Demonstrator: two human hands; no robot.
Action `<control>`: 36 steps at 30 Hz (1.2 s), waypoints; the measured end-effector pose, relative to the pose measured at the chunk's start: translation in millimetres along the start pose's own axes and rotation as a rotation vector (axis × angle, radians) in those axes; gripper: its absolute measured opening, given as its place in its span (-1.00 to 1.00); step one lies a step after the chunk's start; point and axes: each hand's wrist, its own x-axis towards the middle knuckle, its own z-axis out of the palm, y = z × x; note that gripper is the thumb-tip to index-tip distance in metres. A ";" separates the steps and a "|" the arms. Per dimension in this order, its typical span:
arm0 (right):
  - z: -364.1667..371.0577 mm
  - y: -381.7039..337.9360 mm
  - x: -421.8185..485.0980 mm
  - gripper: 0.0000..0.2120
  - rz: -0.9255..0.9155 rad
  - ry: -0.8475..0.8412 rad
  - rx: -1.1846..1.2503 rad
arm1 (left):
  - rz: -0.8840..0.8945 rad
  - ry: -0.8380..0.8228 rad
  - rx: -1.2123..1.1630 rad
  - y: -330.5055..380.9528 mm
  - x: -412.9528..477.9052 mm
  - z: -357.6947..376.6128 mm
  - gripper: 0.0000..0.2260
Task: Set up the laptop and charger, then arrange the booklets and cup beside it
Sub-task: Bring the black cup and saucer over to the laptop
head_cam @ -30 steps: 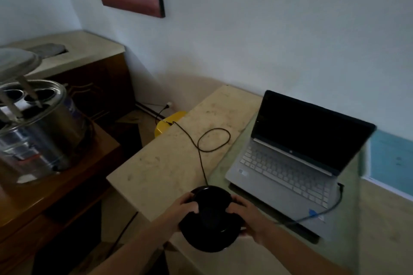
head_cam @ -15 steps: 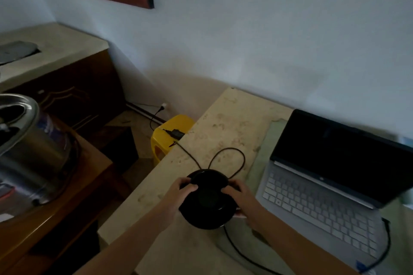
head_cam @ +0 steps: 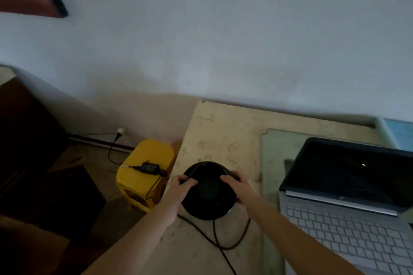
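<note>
Left hand (head_cam: 178, 187) and right hand (head_cam: 240, 187) grip the black cup (head_cam: 209, 192) by its sides, lower centre, over the table (head_cam: 223, 131). Open laptop (head_cam: 348, 185) lower right. Cable (head_cam: 223, 245) loops below the cup.

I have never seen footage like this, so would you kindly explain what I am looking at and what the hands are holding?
No machine here: one camera worn on a person's head looks down at their own hands. The left hand and right hand grip a round black object by its sides over a pale stone table; what it is, I cannot tell. An open laptop, screen dark, stands to its right. A black cable loops on the table. Left of the table, a charger brick lies on a yellow box.
</note>
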 end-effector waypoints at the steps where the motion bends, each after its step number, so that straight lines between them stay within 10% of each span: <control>1: 4.0 -6.4 10.8 -0.66 0.002 0.020 0.014 | 0.010 -0.018 0.014 11.6 12.6 -1.3 -0.67; 36: -1.4 -158.1 254.7 -0.82 -0.229 0.222 -0.015 | 0.344 -0.008 0.045 176.0 258.6 64.1 -0.47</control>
